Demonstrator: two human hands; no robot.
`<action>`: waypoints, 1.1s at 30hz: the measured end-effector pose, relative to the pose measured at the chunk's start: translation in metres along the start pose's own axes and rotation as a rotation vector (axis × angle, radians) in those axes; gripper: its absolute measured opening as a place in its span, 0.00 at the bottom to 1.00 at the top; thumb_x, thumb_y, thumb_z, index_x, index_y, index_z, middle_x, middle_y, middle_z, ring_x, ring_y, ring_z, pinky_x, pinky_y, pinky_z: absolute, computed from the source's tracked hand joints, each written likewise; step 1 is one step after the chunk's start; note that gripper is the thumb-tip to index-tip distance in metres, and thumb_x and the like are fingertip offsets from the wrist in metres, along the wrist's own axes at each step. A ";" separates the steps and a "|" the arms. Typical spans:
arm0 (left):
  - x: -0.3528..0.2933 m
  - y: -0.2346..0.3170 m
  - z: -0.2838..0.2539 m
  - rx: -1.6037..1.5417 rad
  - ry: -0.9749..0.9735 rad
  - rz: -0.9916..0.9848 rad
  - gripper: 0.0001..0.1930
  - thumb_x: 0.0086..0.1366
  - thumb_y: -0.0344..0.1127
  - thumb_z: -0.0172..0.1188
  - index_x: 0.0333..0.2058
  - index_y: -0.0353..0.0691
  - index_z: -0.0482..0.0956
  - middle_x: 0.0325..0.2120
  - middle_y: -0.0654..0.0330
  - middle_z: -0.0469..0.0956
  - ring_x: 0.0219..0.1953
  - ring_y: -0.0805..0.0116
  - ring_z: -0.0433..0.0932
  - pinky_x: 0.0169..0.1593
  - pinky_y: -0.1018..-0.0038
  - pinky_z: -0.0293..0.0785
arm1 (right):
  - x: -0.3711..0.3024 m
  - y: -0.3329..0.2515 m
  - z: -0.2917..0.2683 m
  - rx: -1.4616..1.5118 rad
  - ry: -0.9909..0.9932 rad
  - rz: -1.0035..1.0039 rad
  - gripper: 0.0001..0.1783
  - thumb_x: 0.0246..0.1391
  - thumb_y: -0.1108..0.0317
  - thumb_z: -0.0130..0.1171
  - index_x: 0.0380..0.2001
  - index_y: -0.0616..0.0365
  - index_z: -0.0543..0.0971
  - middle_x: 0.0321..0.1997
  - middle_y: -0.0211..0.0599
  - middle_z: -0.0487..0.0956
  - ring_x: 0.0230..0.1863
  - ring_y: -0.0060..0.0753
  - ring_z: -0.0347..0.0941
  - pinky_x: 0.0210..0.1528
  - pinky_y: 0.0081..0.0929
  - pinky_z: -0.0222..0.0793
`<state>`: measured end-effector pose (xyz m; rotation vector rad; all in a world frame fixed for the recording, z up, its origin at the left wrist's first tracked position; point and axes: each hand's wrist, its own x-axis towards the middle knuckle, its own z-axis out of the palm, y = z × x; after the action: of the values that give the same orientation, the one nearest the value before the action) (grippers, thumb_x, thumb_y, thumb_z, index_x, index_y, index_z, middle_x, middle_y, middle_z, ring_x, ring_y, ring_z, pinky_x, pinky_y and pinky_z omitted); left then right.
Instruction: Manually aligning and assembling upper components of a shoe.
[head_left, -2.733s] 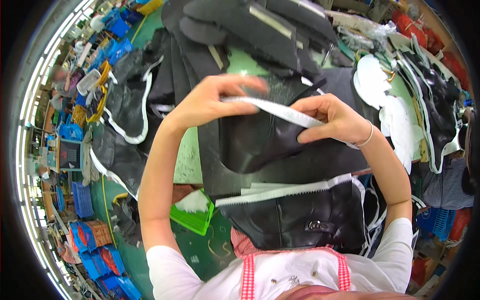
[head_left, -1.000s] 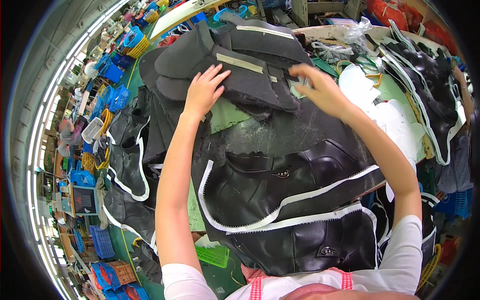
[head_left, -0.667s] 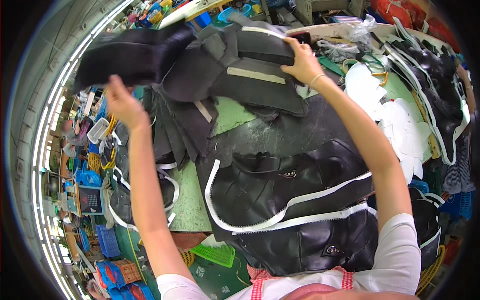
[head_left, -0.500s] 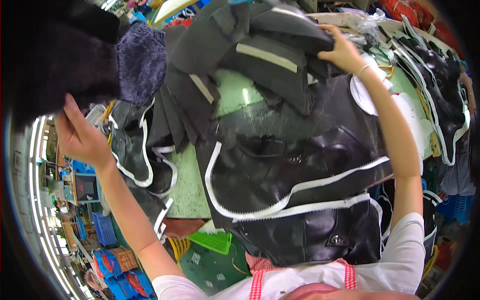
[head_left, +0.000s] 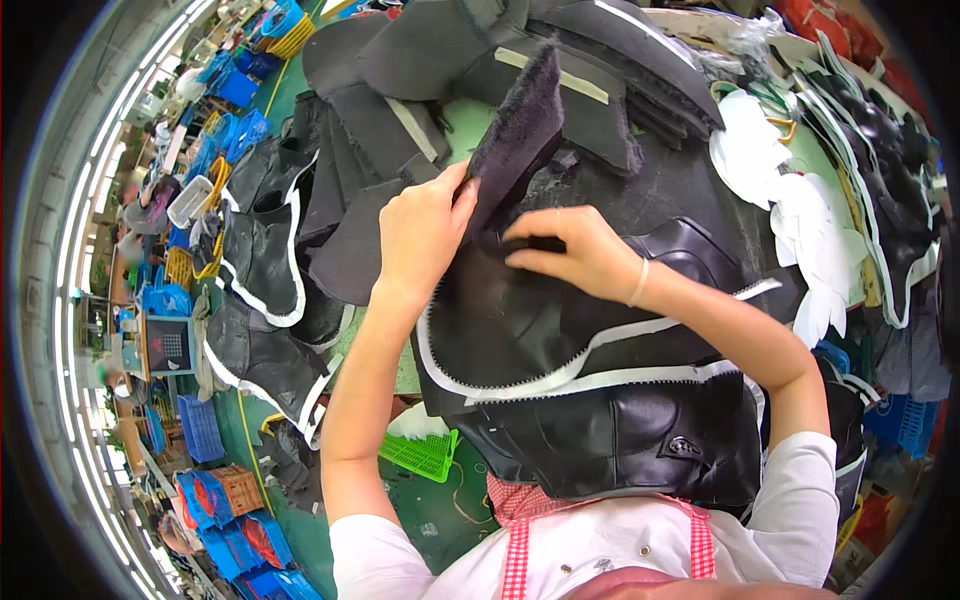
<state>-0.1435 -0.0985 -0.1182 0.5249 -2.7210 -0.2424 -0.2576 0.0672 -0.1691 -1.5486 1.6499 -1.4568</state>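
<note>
And here it is, the fur piece (head_left: pixel 520 125), dark and plush, up in the air over the surface (head_left: pixel 468 118), its tip leaning toward one o'clock as the wearer sees it! The left hand (head_left: pixel 425 230) has it by the lower end, thumb and fingers pinching the edge. Just beside it, at about four o'clock, comes the right hand (head_left: pixel 580 255), thumb and forefinger curved with a gap between them, right by the dark material; whether they pinch any of it, I cannot tell.

Below the hands lies a shiny black panel (head_left: pixel 695 250), its white trim (head_left: pixel 535 386) sweeping round the near side. Count clock places from the hands: grey pieces (head_left: pixel 420 50) piled at eleven, pale strips on some of them; white pieces (head_left: pixel 745 140) overlapping at two; more black pieces (head_left: pixel 265 240), white-edged, out at nine. At five, a second panel (head_left: pixel 570 440) hangs toward the wearer's lap, a metal ornament (head_left: pixel 683 447) gleaming on it. And down at seven, a green basket (head_left: pixel 425 455) near the floor!
</note>
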 end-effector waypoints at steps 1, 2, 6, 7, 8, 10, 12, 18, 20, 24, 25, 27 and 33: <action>-0.004 -0.002 -0.003 0.008 0.000 -0.014 0.14 0.65 0.42 0.56 0.46 0.46 0.81 0.27 0.51 0.81 0.29 0.50 0.81 0.33 0.60 0.76 | -0.005 -0.011 -0.002 -0.052 0.004 -0.185 0.08 0.53 0.72 0.63 0.37 0.60 0.81 0.34 0.41 0.80 0.35 0.43 0.77 0.40 0.32 0.73; -0.009 -0.004 -0.007 -0.133 -0.091 0.000 0.17 0.66 0.41 0.55 0.50 0.40 0.78 0.34 0.47 0.81 0.37 0.51 0.81 0.39 0.64 0.75 | -0.010 -0.022 -0.006 -0.167 0.036 -0.320 0.09 0.48 0.74 0.64 0.36 0.59 0.81 0.32 0.37 0.79 0.32 0.41 0.76 0.36 0.32 0.72; -0.031 -0.004 -0.030 -0.661 -0.283 0.472 0.25 0.62 0.37 0.56 0.57 0.34 0.71 0.58 0.51 0.71 0.62 0.51 0.68 0.68 0.59 0.52 | -0.025 -0.042 -0.019 -0.458 0.111 -0.505 0.14 0.39 0.74 0.65 0.35 0.55 0.83 0.30 0.31 0.79 0.29 0.32 0.75 0.31 0.27 0.71; -0.037 0.003 -0.039 -0.601 -0.329 0.498 0.25 0.59 0.36 0.59 0.55 0.36 0.72 0.57 0.52 0.73 0.63 0.51 0.67 0.69 0.58 0.48 | -0.026 -0.045 -0.022 -0.505 0.144 -0.524 0.13 0.39 0.73 0.63 0.34 0.53 0.83 0.30 0.28 0.79 0.29 0.29 0.75 0.30 0.27 0.72; -0.041 0.009 -0.045 -0.540 -0.374 0.525 0.25 0.56 0.36 0.61 0.53 0.37 0.74 0.55 0.52 0.74 0.64 0.52 0.66 0.71 0.56 0.44 | -0.027 -0.048 -0.026 -0.552 0.177 -0.542 0.12 0.39 0.72 0.62 0.32 0.52 0.83 0.30 0.25 0.79 0.29 0.27 0.75 0.30 0.26 0.72; -0.046 0.020 -0.040 -0.451 -0.207 0.557 0.22 0.50 0.33 0.68 0.46 0.42 0.79 0.44 0.58 0.80 0.55 0.59 0.76 0.65 0.59 0.60 | -0.028 -0.056 -0.031 -0.561 0.183 -0.603 0.13 0.39 0.72 0.65 0.33 0.52 0.82 0.31 0.26 0.79 0.28 0.27 0.75 0.30 0.25 0.71; -0.046 0.021 -0.026 -0.584 -0.024 0.597 0.15 0.48 0.32 0.70 0.38 0.41 0.81 0.33 0.61 0.82 0.40 0.61 0.81 0.52 0.62 0.74 | -0.034 -0.064 -0.029 -0.408 0.292 -0.581 0.15 0.39 0.72 0.69 0.35 0.54 0.82 0.31 0.29 0.80 0.27 0.28 0.76 0.30 0.25 0.72; -0.044 0.041 -0.027 -0.576 0.154 0.636 0.10 0.51 0.31 0.68 0.34 0.39 0.82 0.25 0.62 0.81 0.27 0.66 0.81 0.34 0.72 0.72 | -0.035 -0.073 -0.027 -0.298 0.391 -0.658 0.18 0.37 0.78 0.74 0.35 0.58 0.81 0.27 0.31 0.75 0.24 0.28 0.74 0.26 0.21 0.69; -0.044 0.045 -0.027 -0.573 0.171 0.632 0.10 0.51 0.31 0.68 0.34 0.38 0.82 0.25 0.62 0.82 0.27 0.66 0.81 0.33 0.73 0.72 | -0.038 -0.074 -0.027 -0.277 0.422 -0.587 0.16 0.36 0.77 0.72 0.34 0.58 0.83 0.29 0.33 0.77 0.25 0.29 0.74 0.25 0.23 0.71; -0.046 0.050 -0.027 -0.574 0.186 0.640 0.10 0.51 0.31 0.68 0.34 0.38 0.82 0.25 0.62 0.82 0.26 0.66 0.81 0.33 0.72 0.72 | -0.044 -0.071 -0.028 -0.230 0.404 -0.561 0.17 0.35 0.79 0.74 0.33 0.61 0.83 0.29 0.34 0.75 0.25 0.27 0.71 0.26 0.21 0.67; -0.046 0.050 -0.026 -0.584 0.192 0.638 0.10 0.51 0.31 0.68 0.34 0.38 0.82 0.25 0.62 0.82 0.26 0.66 0.81 0.33 0.72 0.72 | -0.044 -0.070 -0.029 -0.226 0.393 -0.552 0.17 0.36 0.78 0.74 0.34 0.61 0.83 0.29 0.34 0.75 0.26 0.28 0.72 0.27 0.22 0.68; -0.046 0.052 -0.025 -0.596 0.188 0.624 0.10 0.52 0.30 0.68 0.34 0.37 0.82 0.25 0.61 0.82 0.26 0.66 0.81 0.34 0.72 0.73 | -0.044 -0.068 -0.029 -0.233 0.391 -0.528 0.16 0.36 0.78 0.73 0.34 0.60 0.83 0.29 0.34 0.76 0.26 0.28 0.72 0.27 0.22 0.68; -0.063 0.054 -0.018 -0.656 0.176 0.462 0.06 0.53 0.27 0.66 0.31 0.34 0.82 0.24 0.57 0.81 0.24 0.61 0.79 0.33 0.70 0.74 | -0.042 -0.055 -0.013 -0.266 0.422 -0.546 0.15 0.42 0.74 0.70 0.36 0.61 0.81 0.32 0.37 0.79 0.30 0.37 0.77 0.32 0.28 0.73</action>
<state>-0.0994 -0.0260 -0.1088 -0.2507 -2.3110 -0.8635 -0.2330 0.1205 -0.1297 -2.0663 1.7907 -2.0212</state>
